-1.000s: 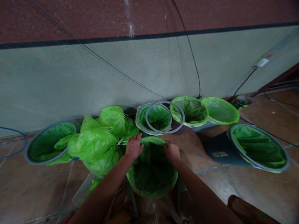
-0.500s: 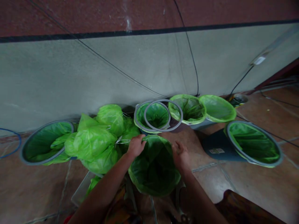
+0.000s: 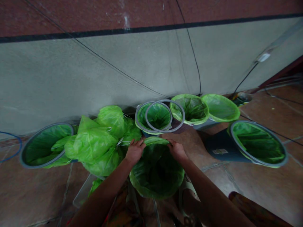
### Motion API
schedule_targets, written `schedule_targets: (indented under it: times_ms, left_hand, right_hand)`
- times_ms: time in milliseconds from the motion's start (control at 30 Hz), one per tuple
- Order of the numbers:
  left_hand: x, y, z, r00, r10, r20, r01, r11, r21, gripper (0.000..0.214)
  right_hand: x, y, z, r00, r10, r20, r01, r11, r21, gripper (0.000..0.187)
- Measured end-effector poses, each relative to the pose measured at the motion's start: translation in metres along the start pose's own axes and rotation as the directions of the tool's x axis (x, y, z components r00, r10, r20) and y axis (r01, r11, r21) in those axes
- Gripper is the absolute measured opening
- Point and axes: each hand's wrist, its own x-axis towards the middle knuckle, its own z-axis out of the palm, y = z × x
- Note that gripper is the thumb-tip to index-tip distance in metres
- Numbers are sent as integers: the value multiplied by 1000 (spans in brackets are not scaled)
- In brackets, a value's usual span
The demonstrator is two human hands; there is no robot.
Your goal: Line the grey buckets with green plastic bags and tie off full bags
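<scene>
Directly in front of me stands a bin whose opening is covered by a green bin liner (image 3: 157, 186), folded outward over the rim. My left hand (image 3: 135, 152) grips the liner's edge at the far left of the rim. At the far right of the same rim, my right hand (image 3: 177, 150) is closed on the liner's edge. Between both hands a strip of green film lies raised along the back. The inside of this bin is dark. Just behind it, a lined bin (image 3: 139, 124) has a loose grey ring (image 3: 182, 118) lying across its top.
Knotted green bags (image 3: 94, 148) are heaped on the left, beside a tilted lined bin (image 3: 30, 162). Two lined bins (image 3: 189, 108) stand along the wall. Another bin (image 3: 220, 149) leans at the right. A clear plastic tub (image 3: 81, 190) sits near my left forearm. Cables hang down the wall.
My right hand has moved onto the rim and closed on the liner. My left hand has shifted slightly down and left. The liner's back edge is now pulled up between them.
</scene>
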Motion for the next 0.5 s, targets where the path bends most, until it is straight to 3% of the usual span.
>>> schedule_targets:
  times_ms: [133,233,333,400,500]
  left_hand:
    - [0,9,-12,995,-75,65,75,997,7,22]
    - [7,14,-20,988,-155,-3,153,980,-126,22]
    - [25,18,-21,977,-195,-85,168,952,-255,21]
    - [38,21,-16,978,-199,-69,177,954,-243,25]
    - [49,23,-4,979,-189,80,197,974,-108,23]
  right_hand:
    - [-1,0,-9,998,-1,59,0,1000,16,36]
    - [5,-1,-14,1000,29,-1,-29,982,184,40]
    - [15,-9,-13,998,3,-61,13,964,266,33]
    - [21,-16,-8,998,-47,-43,55,979,195,32]
    - [26,-24,1,996,-84,39,84,996,0,29]
